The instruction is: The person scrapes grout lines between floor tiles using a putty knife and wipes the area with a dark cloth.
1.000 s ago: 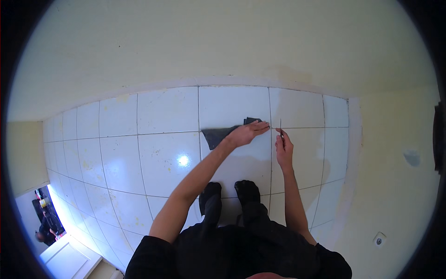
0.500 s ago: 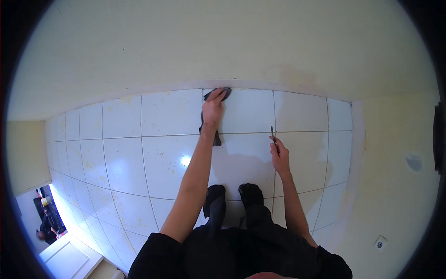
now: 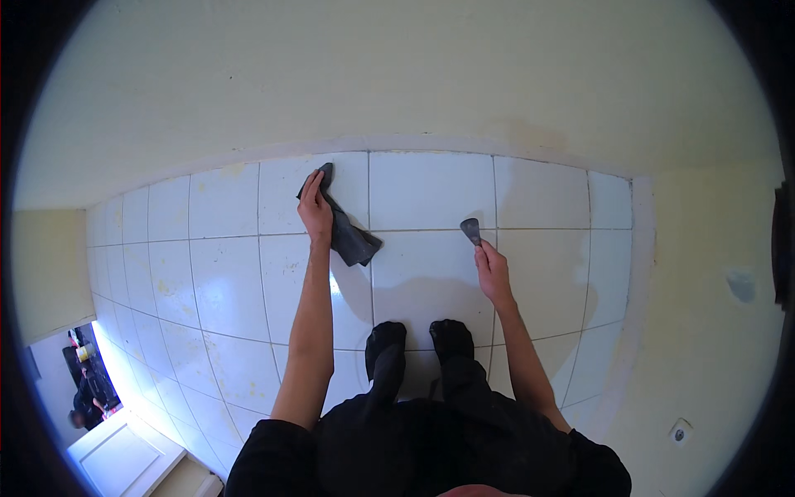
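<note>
My left hand point(image 3: 315, 209) presses a dark grey cloth point(image 3: 352, 240) on the white tiled floor, left of centre and close to the far wall. The cloth's loose end trails to the right below the hand. In my right hand point(image 3: 494, 273) is a scraper point(image 3: 471, 230) with a flat, flared dark blade, its handle mostly hidden by the closed fingers. The blade points away from me and is over a grout line; I cannot tell whether it touches the tile. Yellowish stains point(image 3: 170, 288) mark the floor tiles point(image 3: 228, 282) on the left.
A pale wall point(image 3: 397, 74) borders the floor at the far side, another point(image 3: 704, 315) on the right with a socket point(image 3: 681, 432). My feet in dark socks point(image 3: 451, 341) stand on the tiles. At lower left are a white door point(image 3: 120, 455) and a person point(image 3: 87, 402) beyond an opening.
My left hand has slid the cloth leftward from the far wall's foot, and more of the cloth shows. My right hand has turned the scraper, so its broad blade face now shows.
</note>
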The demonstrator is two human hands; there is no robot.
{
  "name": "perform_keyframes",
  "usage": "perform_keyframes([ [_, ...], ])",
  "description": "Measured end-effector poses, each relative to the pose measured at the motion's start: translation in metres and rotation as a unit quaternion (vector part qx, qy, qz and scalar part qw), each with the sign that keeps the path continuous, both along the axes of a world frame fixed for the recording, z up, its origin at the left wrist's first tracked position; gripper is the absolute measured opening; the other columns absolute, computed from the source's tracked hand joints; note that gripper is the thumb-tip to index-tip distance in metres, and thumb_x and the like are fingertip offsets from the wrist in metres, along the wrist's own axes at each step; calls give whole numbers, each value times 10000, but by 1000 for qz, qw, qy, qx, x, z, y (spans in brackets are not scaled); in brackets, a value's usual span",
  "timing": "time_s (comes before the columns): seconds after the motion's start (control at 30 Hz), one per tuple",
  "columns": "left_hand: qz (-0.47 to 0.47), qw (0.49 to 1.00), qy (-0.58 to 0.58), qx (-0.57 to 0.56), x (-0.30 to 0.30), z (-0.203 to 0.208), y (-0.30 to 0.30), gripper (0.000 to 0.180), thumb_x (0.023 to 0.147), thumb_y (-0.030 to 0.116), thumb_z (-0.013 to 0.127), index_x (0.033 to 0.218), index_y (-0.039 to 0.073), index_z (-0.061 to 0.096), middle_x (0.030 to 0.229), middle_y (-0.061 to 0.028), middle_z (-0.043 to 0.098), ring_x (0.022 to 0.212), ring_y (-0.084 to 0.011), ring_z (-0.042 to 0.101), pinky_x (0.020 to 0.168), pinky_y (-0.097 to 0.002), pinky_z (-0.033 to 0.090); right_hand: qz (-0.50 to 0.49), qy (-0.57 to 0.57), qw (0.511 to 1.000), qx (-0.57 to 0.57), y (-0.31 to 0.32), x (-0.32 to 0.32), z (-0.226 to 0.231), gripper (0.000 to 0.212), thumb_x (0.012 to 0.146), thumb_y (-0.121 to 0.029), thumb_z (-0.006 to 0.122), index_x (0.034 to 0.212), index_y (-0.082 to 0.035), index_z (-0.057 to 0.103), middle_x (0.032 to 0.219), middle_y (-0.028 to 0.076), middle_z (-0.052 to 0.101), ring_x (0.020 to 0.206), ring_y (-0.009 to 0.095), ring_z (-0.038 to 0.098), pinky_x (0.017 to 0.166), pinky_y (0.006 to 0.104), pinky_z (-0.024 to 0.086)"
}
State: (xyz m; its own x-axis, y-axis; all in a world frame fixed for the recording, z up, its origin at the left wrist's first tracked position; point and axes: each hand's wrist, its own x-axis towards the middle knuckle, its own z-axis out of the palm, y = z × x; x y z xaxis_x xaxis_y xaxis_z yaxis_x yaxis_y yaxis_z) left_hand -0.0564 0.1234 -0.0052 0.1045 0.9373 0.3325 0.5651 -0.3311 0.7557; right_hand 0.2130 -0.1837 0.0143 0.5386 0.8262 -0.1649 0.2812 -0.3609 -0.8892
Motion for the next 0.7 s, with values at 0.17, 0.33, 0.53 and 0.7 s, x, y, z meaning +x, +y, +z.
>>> perform_keyframes([
  [0.17,-23,998,-56,16,12,18,-27,383,949,-125,483,1234,40,678,1307,-155,659,1240,-299,618,1039,-372,493,-8,-11,998,-55,20,-18,38,424,1000,-125,597,1422,-117,551,718,96,574,587,167,496,590,332,447],
  [0.33,-254,963,-88,13,59,39,-95,459,797,-177,536,1209,-22,668,1354,-176,616,1319,-311,552,1137,-400,409,15,-55,998,42,21,-14,43,567,972,-36,612,1507,-164,475,798,65,585,626,118,429,599,271,427],
  [0.53,-524,849,53,39,117,0,-152,551,746,-104,559,1270,38,656,1436,-145,551,1375,-308,490,1166,-433,406,-8,-67,996,53,7,-3,29,540,974,-15,595,1479,-189,519,716,52,470,609,124,382,584,261,403],
  [0.7,-467,879,78,56,120,-2,-120,632,718,-109,565,1319,76,630,1429,-145,553,1357,-301,502,1179,-410,391,-21,-36,999,-4,-4,2,31,514,995,-59,586,1479,-218,519,668,40,403,604,122,367,574,273,388],
])
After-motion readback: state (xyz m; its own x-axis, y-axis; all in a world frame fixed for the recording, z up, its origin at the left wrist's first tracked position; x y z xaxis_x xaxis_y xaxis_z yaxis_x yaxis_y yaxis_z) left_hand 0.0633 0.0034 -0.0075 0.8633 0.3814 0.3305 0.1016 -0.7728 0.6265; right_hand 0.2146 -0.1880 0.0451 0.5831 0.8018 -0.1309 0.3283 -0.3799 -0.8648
